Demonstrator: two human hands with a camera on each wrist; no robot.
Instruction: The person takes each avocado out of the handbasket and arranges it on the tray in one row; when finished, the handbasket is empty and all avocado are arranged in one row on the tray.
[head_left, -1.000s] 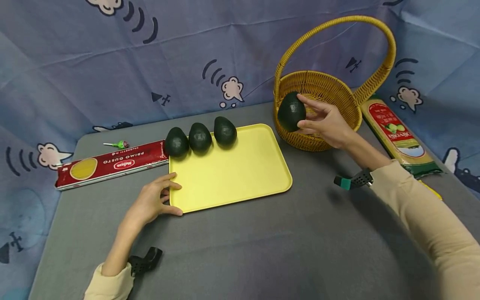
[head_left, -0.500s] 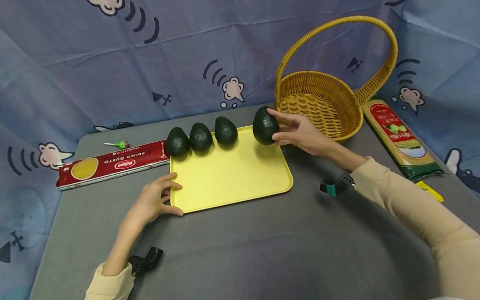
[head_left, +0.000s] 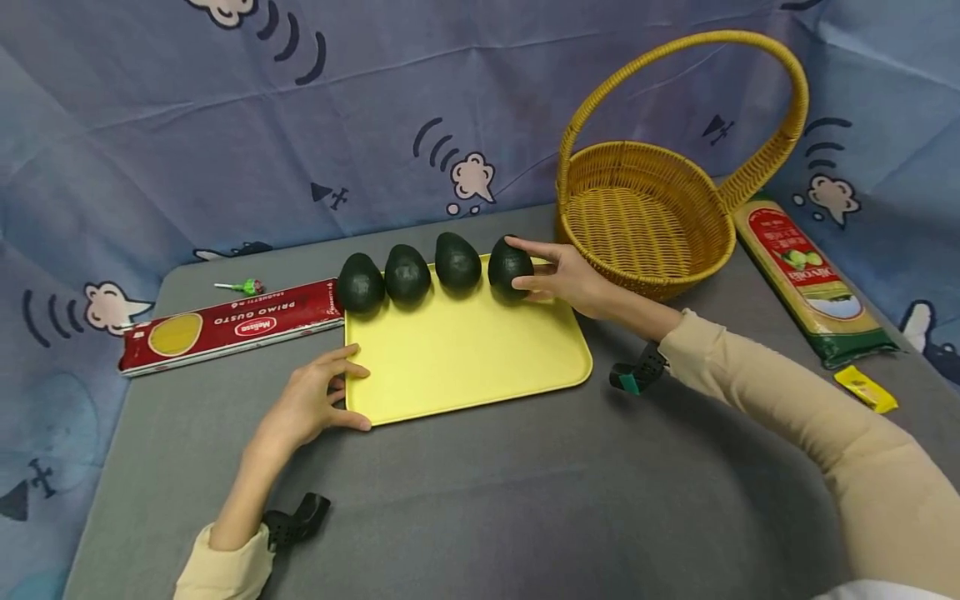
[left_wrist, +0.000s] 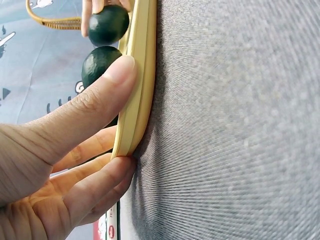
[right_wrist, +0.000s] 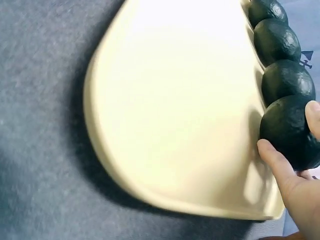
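Observation:
My right hand [head_left: 573,279] grips a dark green avocado [head_left: 509,268] at the far right part of the yellow tray [head_left: 465,367], thumb and fingers around its side. In the right wrist view this avocado [right_wrist: 287,131] lines up with the others. Three more avocados stand in a row along the tray's far edge: one at the left corner [head_left: 361,285], a middle one [head_left: 407,275] and another [head_left: 457,262] nearest the held one. My left hand [head_left: 303,404] holds the tray's left end by its rim; thumb and fingertips meet the rim [left_wrist: 142,85] in the left wrist view.
Behind the right hand stands a wicker basket [head_left: 645,279] with a tall handle. Right of it lies a long green-and-gold packet [head_left: 817,283] and a small yellow packet [head_left: 866,389]. A red spaghetti pack [head_left: 232,327] and a lollipop [head_left: 247,287] lie on the left.
My right hand has carried the avocado from the basket leftward and down to the tray's far right part, beside the row. The left hand keeps its place on the tray.

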